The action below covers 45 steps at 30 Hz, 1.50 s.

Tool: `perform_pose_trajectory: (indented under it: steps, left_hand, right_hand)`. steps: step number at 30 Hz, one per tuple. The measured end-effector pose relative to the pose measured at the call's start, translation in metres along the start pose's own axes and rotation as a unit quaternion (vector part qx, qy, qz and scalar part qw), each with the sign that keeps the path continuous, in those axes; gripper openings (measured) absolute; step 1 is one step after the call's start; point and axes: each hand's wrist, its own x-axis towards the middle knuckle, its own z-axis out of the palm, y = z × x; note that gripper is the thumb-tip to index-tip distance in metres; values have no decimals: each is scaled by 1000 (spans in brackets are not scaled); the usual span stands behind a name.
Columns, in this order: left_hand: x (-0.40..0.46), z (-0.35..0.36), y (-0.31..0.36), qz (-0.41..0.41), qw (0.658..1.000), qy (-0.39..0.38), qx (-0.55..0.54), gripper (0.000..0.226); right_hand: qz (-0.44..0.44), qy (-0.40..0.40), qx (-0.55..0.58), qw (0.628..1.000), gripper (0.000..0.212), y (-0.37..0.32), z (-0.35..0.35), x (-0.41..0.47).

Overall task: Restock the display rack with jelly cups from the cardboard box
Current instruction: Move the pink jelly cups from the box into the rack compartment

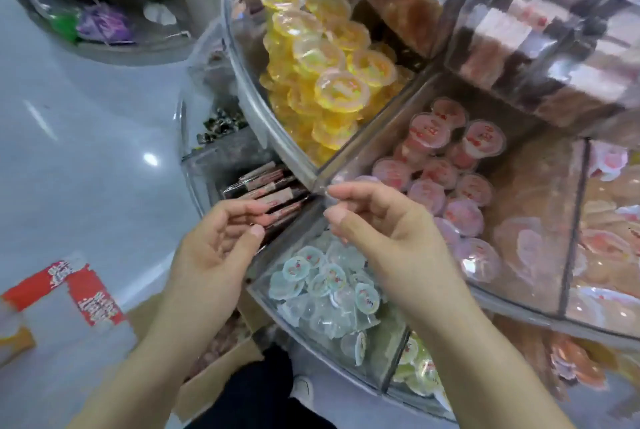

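A clear acrylic display rack point(313, 179) curves in tiers ahead of me. One compartment holds pink jelly cups point(431, 191) in rows, the one above it yellow jelly cups point(332, 57), and a lower one pale blue jelly cups point(327, 284). My right hand point(384, 231) hovers at the rim of the pink compartment, fingers curled, nothing visible in it. My left hand point(211, 248) floats beside it over the lower tier, fingers bent and apart, holding nothing. The cardboard box point(221, 369) with pink cups inside stands on the floor below my left arm.
Flat brown packets point(273, 193) fill the lower bin by my left fingers. Green jelly cups point(420, 373) lie in the bottom bin. A red and white carton point(79, 293) sits on the grey floor at the left. Another round rack point(104, 19) stands far left.
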Motion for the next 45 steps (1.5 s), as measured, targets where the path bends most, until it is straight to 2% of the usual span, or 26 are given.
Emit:
perform_pose_trajectory:
  steps: [3,6,9,11,15,18,21,23,25,27,30,32,34,38,42,45]
  left_hand:
    - [-41,-42,-67,-66,992,102,18,34]
    - [-80,-83,-150,-171,972,160,6,36]
    - [-114,-109,-245,-270,945,185,16,30]
    - [-131,-115,-314,-333,922,198,24,31]
    - [-139,-114,-454,-439,884,150,57,21]
    - [-120,-108,-555,-437,886,96,123,19]
    - [-93,-107,-640,-420,883,30,206,29]
    - [-75,-107,-687,-428,869,-13,248,38]
    - [-57,-105,-726,-449,850,-35,272,49]
    - [-42,-101,-755,-474,829,-44,294,59]
    - [-25,-90,-781,-527,792,-46,305,82]
    - [-20,-80,-792,-543,774,-19,324,93]
    - [-20,-72,-801,-538,764,11,355,92]
    - [-23,-72,-807,-522,776,52,351,82]
    - [-25,-77,-806,-506,802,68,310,75]
    - [-27,-79,-805,-514,813,67,264,67]
  right_hand:
    - [35,-144,-27,989,22,43,60,-7]
    - [96,-252,-100,958,24,120,119,-14]
    - [169,-333,-228,899,22,227,167,-14]
    - [234,-353,-293,857,27,306,191,-12]
    - [322,-335,-356,811,28,453,226,4]
    - [317,-320,-386,805,26,551,251,31]
    - [268,-327,-434,795,23,636,272,57]
    - [231,-372,-491,753,25,684,284,73]
    - [202,-405,-545,706,37,720,295,90]
    - [184,-390,-579,692,56,743,307,106]
    - [140,-379,-609,683,63,766,324,128]
    - [157,-414,-609,658,66,779,329,135]
    - [193,-444,-590,647,71,790,330,132]
    - [120,-427,-632,636,59,806,320,121]
    - [-4,-456,-693,558,46,810,311,125]
    - [-74,-455,-708,534,44,815,315,124]
